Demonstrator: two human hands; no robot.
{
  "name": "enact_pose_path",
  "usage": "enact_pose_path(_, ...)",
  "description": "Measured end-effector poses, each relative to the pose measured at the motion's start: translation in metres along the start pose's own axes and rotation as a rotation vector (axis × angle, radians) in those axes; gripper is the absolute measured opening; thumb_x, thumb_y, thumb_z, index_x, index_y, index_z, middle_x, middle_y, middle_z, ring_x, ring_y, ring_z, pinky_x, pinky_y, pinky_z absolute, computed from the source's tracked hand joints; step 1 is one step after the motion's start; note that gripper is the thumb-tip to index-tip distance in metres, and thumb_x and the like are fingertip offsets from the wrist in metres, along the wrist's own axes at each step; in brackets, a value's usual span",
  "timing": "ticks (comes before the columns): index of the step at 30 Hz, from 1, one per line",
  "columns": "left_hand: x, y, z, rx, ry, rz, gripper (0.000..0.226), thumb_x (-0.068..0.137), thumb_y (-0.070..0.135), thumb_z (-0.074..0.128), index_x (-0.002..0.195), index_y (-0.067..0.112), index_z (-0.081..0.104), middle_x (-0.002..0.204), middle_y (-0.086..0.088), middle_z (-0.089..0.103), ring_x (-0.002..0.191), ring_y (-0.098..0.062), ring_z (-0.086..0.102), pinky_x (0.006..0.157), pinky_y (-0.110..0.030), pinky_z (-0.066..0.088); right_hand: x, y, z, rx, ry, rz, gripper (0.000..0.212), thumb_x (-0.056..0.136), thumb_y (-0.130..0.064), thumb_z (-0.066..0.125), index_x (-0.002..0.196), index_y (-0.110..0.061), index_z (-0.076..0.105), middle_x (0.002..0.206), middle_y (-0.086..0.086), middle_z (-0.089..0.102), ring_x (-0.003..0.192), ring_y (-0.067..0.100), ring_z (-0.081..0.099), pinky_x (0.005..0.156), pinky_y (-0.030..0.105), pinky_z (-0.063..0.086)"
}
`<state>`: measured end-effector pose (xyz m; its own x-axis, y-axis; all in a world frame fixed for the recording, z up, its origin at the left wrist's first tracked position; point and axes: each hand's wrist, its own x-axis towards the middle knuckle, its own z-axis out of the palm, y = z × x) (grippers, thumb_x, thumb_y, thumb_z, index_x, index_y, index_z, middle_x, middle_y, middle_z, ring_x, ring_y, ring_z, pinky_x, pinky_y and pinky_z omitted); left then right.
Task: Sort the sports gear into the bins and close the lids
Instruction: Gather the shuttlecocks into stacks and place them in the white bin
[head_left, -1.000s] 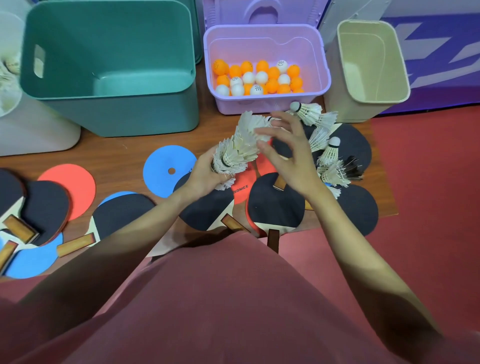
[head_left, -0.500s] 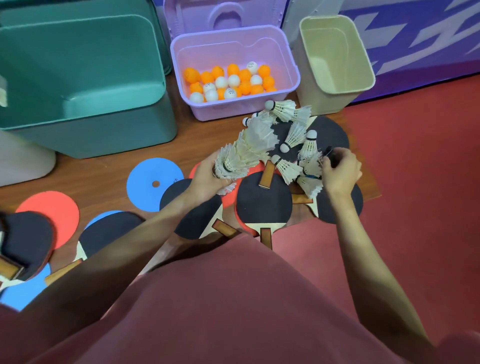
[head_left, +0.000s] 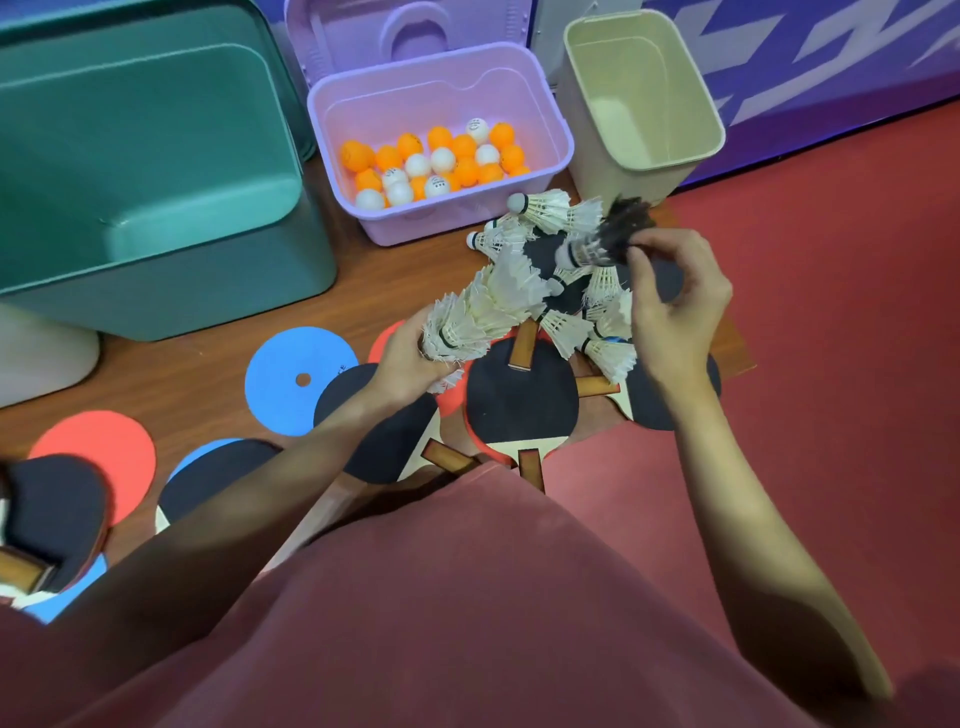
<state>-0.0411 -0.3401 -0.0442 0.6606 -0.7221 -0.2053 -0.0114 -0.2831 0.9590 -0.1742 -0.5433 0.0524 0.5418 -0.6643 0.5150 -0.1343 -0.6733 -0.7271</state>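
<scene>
My left hand grips a nested stack of white shuttlecocks that points up and to the right. My right hand pinches a black-feathered shuttlecock by its feathers, its cork end aimed at the tip of the stack. Several loose white shuttlecocks lie under my hands on black table-tennis paddles. The beige bin stands open beyond my right hand. The purple bin holds orange and white balls. The large green bin is open at the left.
Blue discs and red discs lie flat on the wooden board, with more paddles at the lower left. A purple lid leans behind the purple bin. Red floor stretches to the right.
My right hand picked a black shuttlecock from the pile at the right and lifted it up toward the tip of the stack. My left hand kept hold of the stack.
</scene>
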Motion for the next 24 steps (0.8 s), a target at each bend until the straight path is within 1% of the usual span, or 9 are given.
enact_pose_path(4,-0.001,-0.001,-0.001,0.007,0.007,-0.012,0.054,0.073,-0.003,0.077,0.119,0.013,0.055,0.109,0.014,0.061,0.099,0.013,0.058,0.080,-0.006,0.043,-0.008,-0.017,0.017,0.100,-0.175,0.014,0.008,0.085,0.000,0.061,0.087,-0.005,0.068,0.086,-0.003,0.064,0.082,0.017,0.059,0.080,0.026,0.044)
enact_pose_path(7,-0.003,-0.002,-0.004,0.024,-0.009,0.004,0.052,0.073,-0.004,0.077,0.116,0.015,0.054,0.108,0.012,0.062,0.098,0.012,0.059,0.081,-0.008,0.045,-0.018,-0.015,0.032,0.156,-0.355,0.168,0.013,0.087,-0.001,0.060,0.091,-0.011,0.068,0.086,-0.005,0.065,0.080,0.002,0.059,0.079,0.020,0.046)
enact_pose_path(9,-0.006,-0.004,-0.007,0.033,-0.001,0.000,0.054,0.070,0.010,0.082,0.118,0.019,0.057,0.111,0.007,0.066,0.105,0.001,0.061,0.087,-0.017,0.048,-0.022,-0.015,0.037,0.200,-0.380,0.240,0.014,0.087,-0.001,0.060,0.094,-0.010,0.068,0.087,-0.006,0.066,0.081,-0.002,0.060,0.077,0.016,0.046)
enact_pose_path(11,-0.009,-0.006,-0.012,0.018,0.021,-0.018,0.057,0.065,0.020,0.082,0.117,0.024,0.058,0.114,0.003,0.066,0.109,-0.009,0.061,0.091,-0.025,0.050,-0.022,-0.016,0.036,0.215,-0.383,0.255,0.015,0.087,-0.002,0.061,0.097,-0.011,0.068,0.089,-0.004,0.067,0.083,0.001,0.061,0.078,0.016,0.047)
enact_pose_path(13,-0.012,-0.007,-0.013,-0.013,0.032,-0.024,0.054,0.068,0.011,0.082,0.116,0.020,0.058,0.114,0.001,0.066,0.107,-0.011,0.061,0.091,-0.024,0.050,-0.022,-0.016,0.034,0.224,-0.391,0.248,0.018,0.087,-0.004,0.062,0.103,-0.010,0.068,0.096,0.000,0.069,0.087,0.007,0.062,0.079,0.018,0.047)
enact_pose_path(16,-0.012,-0.004,-0.013,-0.046,0.025,-0.015,0.054,0.070,0.002,0.080,0.118,0.014,0.057,0.116,-0.004,0.065,0.108,-0.011,0.061,0.092,-0.024,0.049,-0.025,-0.018,0.032,0.258,-0.369,0.259,0.023,0.088,-0.009,0.063,0.110,-0.009,0.067,0.104,0.004,0.070,0.096,0.013,0.064,0.082,0.023,0.050)
enact_pose_path(20,-0.010,0.002,-0.008,-0.057,0.009,-0.026,0.055,0.072,-0.004,0.078,0.118,0.014,0.054,0.112,0.005,0.063,0.100,0.006,0.060,0.086,-0.013,0.047,-0.018,-0.008,0.025,0.318,-0.171,0.362,0.016,0.092,-0.014,0.059,0.107,-0.015,0.066,0.102,0.005,0.070,0.098,0.014,0.065,0.084,0.029,0.051)
enact_pose_path(22,-0.009,0.005,-0.006,-0.065,0.003,-0.030,0.056,0.073,-0.008,0.075,0.120,0.012,0.052,0.112,0.007,0.061,0.098,0.012,0.059,0.083,-0.009,0.045,-0.015,0.016,0.021,0.243,-0.068,0.404,0.016,0.092,-0.016,0.056,0.103,-0.018,0.067,0.102,0.003,0.069,0.098,0.018,0.065,0.088,0.039,0.051)
enact_pose_path(24,-0.008,0.006,-0.005,-0.064,-0.006,-0.029,0.055,0.073,-0.008,0.075,0.119,0.012,0.052,0.111,0.011,0.060,0.098,0.013,0.059,0.081,-0.007,0.044,-0.015,0.047,0.018,0.025,-0.043,0.466,0.025,0.088,-0.016,0.053,0.110,-0.013,0.063,0.105,0.002,0.067,0.100,0.019,0.062,0.090,0.044,0.049)
